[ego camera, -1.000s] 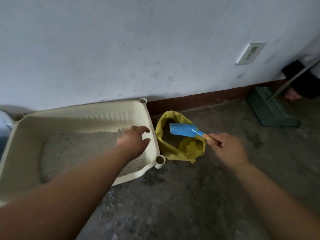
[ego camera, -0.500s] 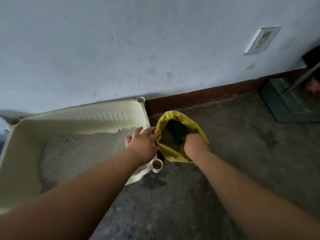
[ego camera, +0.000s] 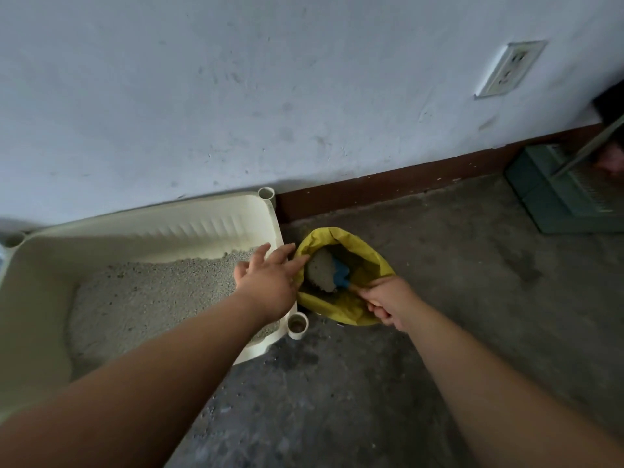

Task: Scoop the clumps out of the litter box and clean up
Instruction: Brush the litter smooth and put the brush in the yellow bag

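Right hand (ego camera: 388, 305), clenched on a blue plastic scoop (ego camera: 341, 276), tips a grey litter clump (ego camera: 320, 273) into the yellow plastic bag (ego camera: 341, 312) beside the cream litter box (ego camera: 141, 228). Left hand (ego camera: 270, 282), fingers spread and holding nothing, reaches the bag's rim. Next, seemingly: shake the clump free.

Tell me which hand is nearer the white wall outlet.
Right. The right hand grips the blue scoop in the yellow bag, below the white wall outlet; the left hand is farther left, over the litter box.
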A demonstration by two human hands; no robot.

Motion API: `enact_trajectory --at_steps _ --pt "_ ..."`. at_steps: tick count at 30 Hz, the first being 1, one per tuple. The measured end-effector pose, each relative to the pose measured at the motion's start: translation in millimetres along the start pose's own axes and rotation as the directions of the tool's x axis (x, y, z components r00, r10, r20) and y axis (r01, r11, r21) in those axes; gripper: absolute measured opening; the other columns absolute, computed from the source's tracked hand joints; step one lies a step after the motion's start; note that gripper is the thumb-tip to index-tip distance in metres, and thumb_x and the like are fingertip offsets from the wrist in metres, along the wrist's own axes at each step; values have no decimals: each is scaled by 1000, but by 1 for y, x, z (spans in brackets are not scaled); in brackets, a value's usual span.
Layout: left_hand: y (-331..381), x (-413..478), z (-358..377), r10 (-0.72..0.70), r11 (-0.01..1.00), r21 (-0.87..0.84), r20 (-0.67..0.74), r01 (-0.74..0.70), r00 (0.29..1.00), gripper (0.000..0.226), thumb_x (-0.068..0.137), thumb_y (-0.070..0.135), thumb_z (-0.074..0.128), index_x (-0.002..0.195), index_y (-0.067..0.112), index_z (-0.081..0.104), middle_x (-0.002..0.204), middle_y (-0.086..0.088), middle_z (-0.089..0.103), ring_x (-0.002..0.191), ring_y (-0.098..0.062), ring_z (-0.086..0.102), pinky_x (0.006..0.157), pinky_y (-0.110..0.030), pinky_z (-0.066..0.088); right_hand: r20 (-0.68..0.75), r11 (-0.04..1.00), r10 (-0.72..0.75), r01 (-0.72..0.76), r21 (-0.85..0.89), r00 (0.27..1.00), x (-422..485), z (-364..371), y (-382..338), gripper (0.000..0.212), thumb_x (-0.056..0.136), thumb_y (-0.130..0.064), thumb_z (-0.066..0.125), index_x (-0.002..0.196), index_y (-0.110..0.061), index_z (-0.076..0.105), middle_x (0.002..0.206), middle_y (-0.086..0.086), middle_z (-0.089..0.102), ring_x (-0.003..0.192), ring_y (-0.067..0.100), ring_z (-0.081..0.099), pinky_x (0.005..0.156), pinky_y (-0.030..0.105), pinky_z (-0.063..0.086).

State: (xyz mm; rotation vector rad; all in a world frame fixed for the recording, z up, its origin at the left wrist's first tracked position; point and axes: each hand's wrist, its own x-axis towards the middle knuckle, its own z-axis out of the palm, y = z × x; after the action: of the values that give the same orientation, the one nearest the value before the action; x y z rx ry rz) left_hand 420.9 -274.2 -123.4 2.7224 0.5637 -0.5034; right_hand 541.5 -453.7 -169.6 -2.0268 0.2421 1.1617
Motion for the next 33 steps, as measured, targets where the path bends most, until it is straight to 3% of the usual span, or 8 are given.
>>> enact_trajectory --at_steps 6,8,12,15,21,27,30,33 --pt "9 3 -7 -58 998 -39 -7 58 998 55 100 35 30 151 38 9 159 18 6 147 -22 -3 113 -56 6 -157 973 -194 169 -159 969 -9 -16 4 35 86 -29 69 97 5 65 59 6 50 43 12 36 39 24 29" --pt "9 4 -7 -70 997 -45 -7 70 998 55 100 38 30 151 37 9 159 18 7 147 -21 -1 114 -56 8 -182 974 -186 157 -162 965 -14 -22 2 37 85 -30 70 99 4 65 59 6 50 41 12 35 38 24 29" --pt "7 7 -8 -80 995 -60 1 80 997 55 100 39 30 151 38 9 159 18 7 147 -21 1 112 -54 11 -125 993 -56 42 -109 991 -27 -30 -3 38 85 -31 70 107 -1 63 67 5 47 44 11 30 40 23 23" --pt "7 8 -9 -86 992 -87 0 86 996 55 100 38 31 150 39 10 158 19 8 147 -20 2 111 -52 12 -52 999 -22 20 -38 998 -34 -34 -1 31 83 -27 72 103 -4 66 66 5 47 46 11 29 42 21 22" --pt "1 8 -9 -36 991 -127 10 37 999 55 99 35 34 149 42 11 158 21 8 146 -20 5 109 -50 14 -49 994 -73 77 77 996 -43 -44 7 1 84 -12 68 86 -11 67 61 8 55 36 8 33 37 14 23" --pt "-6 1 -10 6 966 -256 -119 -37 993 51 97 24 39 145 41 30 155 17 21 143 -17 13 109 -48 18 -45 983 -167 170 69 985 -58 -52 -8 14 79 -12 72 91 -5 70 55 7 57 32 8 33 37 14 22" --pt "-16 -7 -9 -48 943 -332 -236 -35 970 52 93 12 42 137 40 43 148 15 33 139 -16 22 108 -46 21 -40 982 -177 179 60 983 -69 -51 -17 11 78 -10 71 88 -4 70 56 9 58 33 8 33 36 13 22" --pt "-31 -17 -7 -117 938 -345 -224 34 967 52 92 10 42 136 38 44 148 10 34 139 -17 24 110 -46 22 -4 982 -185 185 38 983 -79 -50 -26 11 80 -6 69 89 -2 69 58 11 57 30 7 32 33 11 22"
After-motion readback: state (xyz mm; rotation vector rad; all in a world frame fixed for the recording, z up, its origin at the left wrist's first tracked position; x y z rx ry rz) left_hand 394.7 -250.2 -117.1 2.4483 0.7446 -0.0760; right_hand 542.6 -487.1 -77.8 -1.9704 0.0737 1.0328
